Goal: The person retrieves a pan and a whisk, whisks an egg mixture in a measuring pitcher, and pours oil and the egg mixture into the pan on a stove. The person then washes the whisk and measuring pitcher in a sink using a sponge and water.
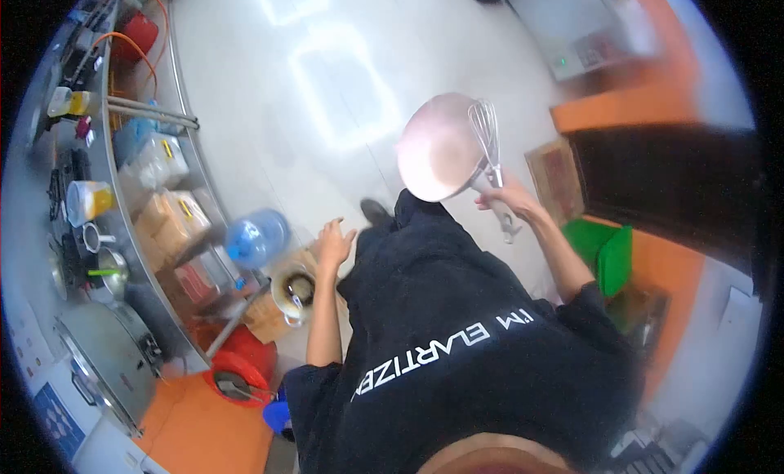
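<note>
Two things share our right hand [510,198]: a pan [433,151] and a whisk [487,131], fingers wrapped around both handles where they come together. Pan is held out ahead of our body, over the floor [253,131], handle pointing back toward us; whisk wires point forward and overlap the pan's right edge in this view. Can't tell if they touch it. Probably bunched so one grip carries both. Our left hand [333,245] holds nothing, fingers loosely spread, arm out maybe for balance; nearest are a bottle [260,237] and a pot [292,290] set low, no contact that we can see. On our left, a tabletop [151,290] carries a tub [90,200] and other kitchenware, presumably up there for easy reach, while boxes [175,221] sit on the shelf below, likely as bulkier storage. Red bucket [253,356] near the tabletop's close end has something long-handled in it, perhaps leaned so the handle stays easy to grab. Green bin [600,249] on our right, against the orange side, likely kept out of the walkway; contents too blurry to read.
</note>
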A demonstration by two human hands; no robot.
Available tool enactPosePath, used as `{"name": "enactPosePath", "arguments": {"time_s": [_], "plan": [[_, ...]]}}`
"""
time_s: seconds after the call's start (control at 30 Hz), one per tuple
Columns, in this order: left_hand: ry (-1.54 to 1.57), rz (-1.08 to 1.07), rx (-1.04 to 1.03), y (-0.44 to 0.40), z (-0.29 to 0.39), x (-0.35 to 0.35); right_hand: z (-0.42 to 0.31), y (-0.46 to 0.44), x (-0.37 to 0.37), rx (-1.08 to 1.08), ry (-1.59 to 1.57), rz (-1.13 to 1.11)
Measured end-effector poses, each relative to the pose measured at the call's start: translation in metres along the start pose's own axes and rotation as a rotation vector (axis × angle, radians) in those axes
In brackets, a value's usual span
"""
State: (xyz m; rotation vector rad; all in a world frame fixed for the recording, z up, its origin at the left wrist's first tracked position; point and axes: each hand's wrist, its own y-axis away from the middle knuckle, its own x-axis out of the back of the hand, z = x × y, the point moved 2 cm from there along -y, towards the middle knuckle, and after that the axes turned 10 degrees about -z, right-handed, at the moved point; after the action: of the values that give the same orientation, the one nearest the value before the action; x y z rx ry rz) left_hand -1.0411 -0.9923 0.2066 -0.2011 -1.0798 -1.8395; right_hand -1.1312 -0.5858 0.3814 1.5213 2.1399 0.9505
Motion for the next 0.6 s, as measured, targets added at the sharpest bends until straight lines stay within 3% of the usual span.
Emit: {"name": "enactPosePath", "arguments": {"time_s": [0.07, 0.17, 0.27, 0.33, 0.4, 0.43, 0.5, 0.6], "plan": [[-0.038, -0.036, 0.101, -0.034, -0.028, 0.056, -0.072, -0.023, 0.012, 0.080, 0.189, 0.051], [0.279, -0.147, 0.071, -0.098, -0.073, 0.097, -0.205, -0.047, -0.007, -0.031, 0.465, 0.047], [0.405, -0.404, 0.097, -0.177, -0.152, 0.064, -0.266, -0.109, -0.014, 0.397, 0.904, 0.173], [0.408, -0.393, 0.215, -0.196, -0.179, 0.086, -0.337, -0.161, -0.056, 0.362, 0.906, 0.139], [0.537, -0.198, 0.283, -0.215, -0.220, 0.065, -0.384, -0.210, -0.083, 0.534, 0.985, 0.107], [0.764, -0.128, 0.263, -0.204, -0.220, 0.069, -0.404, -0.229, -0.096, 0.533, 0.959, 0.093], [1.185, 0.071, 0.155, -0.206, -0.218, 0.110, -0.464, -0.275, -0.137, 0.553, 0.941, 0.067], [1.441, 0.381, 0.131, -0.195, -0.216, 0.184, -0.552, -0.317, -0.199, 0.598, 0.985, 0.041]]}}
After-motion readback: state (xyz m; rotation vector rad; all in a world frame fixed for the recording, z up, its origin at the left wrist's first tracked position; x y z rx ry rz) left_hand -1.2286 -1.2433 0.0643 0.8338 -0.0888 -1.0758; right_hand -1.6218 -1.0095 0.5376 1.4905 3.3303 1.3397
